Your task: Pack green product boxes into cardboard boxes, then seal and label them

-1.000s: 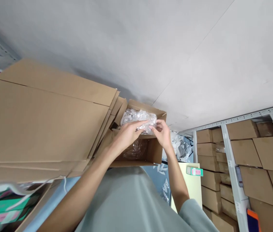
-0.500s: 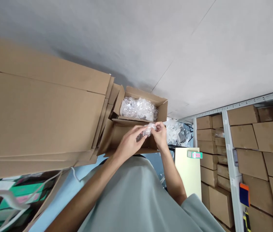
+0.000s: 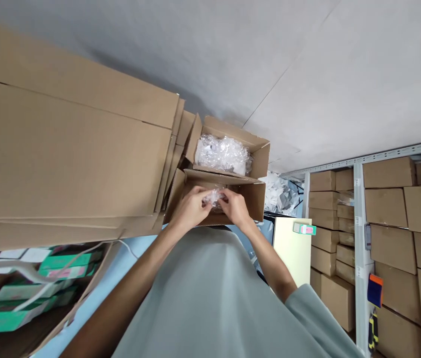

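Between my two hands is a small clear plastic wrap bundle (image 3: 214,198), crinkled and shiny. My left hand (image 3: 192,208) pinches its left side, and my right hand (image 3: 235,206) grips its right side. Both hands are over the opening of the nearer cardboard box (image 3: 253,201), whose inside is partly hidden by them. Just behind stands a second open cardboard box (image 3: 261,159), filled with crumpled clear wrap (image 3: 223,153). What the bundle contains, if anything, cannot be made out.
Large flattened cardboard sheets (image 3: 72,159) stand at the left. Below them, a carton holds green boxes (image 3: 20,308) beside a white cable. A small green box (image 3: 304,228) lies on a pale yellow surface (image 3: 288,253). Shelves of brown cartons (image 3: 389,248) line the right.
Both hands have come closer together and moved lower into the near box with the wrap bundle. The view has shifted, so surroundings sit slightly higher and further right.
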A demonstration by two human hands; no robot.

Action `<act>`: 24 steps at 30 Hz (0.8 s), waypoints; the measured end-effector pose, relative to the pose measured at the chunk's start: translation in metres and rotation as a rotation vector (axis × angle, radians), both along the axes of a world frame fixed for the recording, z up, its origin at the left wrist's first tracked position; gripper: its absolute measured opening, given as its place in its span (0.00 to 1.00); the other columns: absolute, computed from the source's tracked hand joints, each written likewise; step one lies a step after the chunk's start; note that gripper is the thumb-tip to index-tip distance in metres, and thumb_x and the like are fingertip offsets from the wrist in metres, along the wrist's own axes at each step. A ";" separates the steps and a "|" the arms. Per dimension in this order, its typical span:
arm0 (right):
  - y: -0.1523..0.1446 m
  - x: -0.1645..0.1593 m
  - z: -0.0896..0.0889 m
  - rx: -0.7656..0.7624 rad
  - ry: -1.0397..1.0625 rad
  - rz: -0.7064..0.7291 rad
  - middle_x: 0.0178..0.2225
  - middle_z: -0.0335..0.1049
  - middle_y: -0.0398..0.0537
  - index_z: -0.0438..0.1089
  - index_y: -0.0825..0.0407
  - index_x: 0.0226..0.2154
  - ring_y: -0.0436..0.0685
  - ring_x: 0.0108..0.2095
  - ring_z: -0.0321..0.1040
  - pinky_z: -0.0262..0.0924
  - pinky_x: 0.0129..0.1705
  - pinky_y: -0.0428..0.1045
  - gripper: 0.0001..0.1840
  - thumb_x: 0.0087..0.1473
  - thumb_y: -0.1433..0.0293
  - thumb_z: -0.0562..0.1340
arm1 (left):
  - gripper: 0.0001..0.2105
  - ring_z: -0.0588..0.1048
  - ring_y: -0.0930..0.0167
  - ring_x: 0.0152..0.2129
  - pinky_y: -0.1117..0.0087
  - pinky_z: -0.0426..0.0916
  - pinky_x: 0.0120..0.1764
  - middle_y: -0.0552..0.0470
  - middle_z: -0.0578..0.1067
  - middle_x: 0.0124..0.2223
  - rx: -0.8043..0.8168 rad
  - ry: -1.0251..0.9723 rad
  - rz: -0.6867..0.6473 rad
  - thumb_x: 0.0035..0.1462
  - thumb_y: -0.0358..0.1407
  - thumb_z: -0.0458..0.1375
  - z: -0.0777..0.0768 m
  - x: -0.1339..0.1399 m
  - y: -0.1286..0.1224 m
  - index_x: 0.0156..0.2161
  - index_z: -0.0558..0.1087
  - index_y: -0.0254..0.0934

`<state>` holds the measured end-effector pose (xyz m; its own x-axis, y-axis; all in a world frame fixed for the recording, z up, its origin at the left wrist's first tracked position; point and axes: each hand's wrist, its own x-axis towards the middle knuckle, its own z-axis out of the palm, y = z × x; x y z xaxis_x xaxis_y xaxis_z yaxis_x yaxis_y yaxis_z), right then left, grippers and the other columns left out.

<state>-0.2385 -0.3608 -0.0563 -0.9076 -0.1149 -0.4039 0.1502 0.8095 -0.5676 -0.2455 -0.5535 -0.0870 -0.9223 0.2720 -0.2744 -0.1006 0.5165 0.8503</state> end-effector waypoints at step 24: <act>0.061 -0.187 -0.002 0.414 -0.137 -0.211 0.61 0.78 0.72 0.71 0.60 0.65 0.70 0.58 0.80 0.70 0.58 0.55 0.27 0.69 0.67 0.70 | 0.20 0.85 0.49 0.49 0.50 0.78 0.53 0.38 0.85 0.56 -0.273 0.298 0.052 0.72 0.35 0.52 0.067 -0.087 0.021 0.60 0.82 0.38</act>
